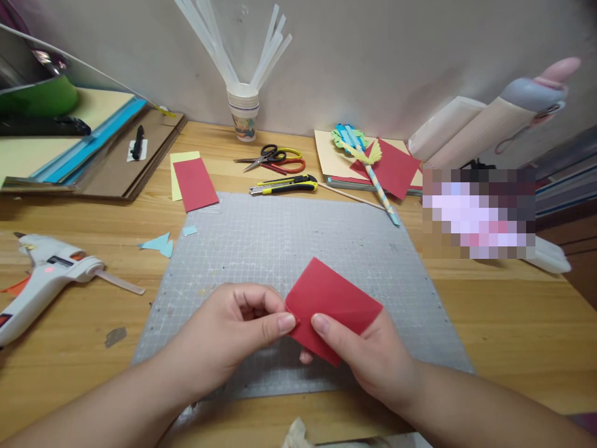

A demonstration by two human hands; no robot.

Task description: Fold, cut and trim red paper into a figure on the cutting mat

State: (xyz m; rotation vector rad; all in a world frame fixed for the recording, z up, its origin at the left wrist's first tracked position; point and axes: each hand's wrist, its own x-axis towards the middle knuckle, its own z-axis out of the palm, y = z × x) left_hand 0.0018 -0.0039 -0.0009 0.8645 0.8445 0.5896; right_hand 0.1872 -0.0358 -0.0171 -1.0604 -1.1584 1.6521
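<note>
A folded red paper (333, 298) is held just above the near part of the grey cutting mat (289, 242). My left hand (233, 330) pinches its left corner between thumb and curled fingers. My right hand (368, 354) grips the paper from below and the right, thumb on top of its near edge, fingers hidden under the sheet. Both hands are closed on the same sheet.
A white glue gun (44, 274) lies at the left, with blue paper scraps (159, 244) beside the mat. Behind the mat are a red strip on yellow paper (193, 182), scissors (275, 158), a utility knife (284, 185), a cup of glue sticks (243, 109) and a paper craft (368, 155).
</note>
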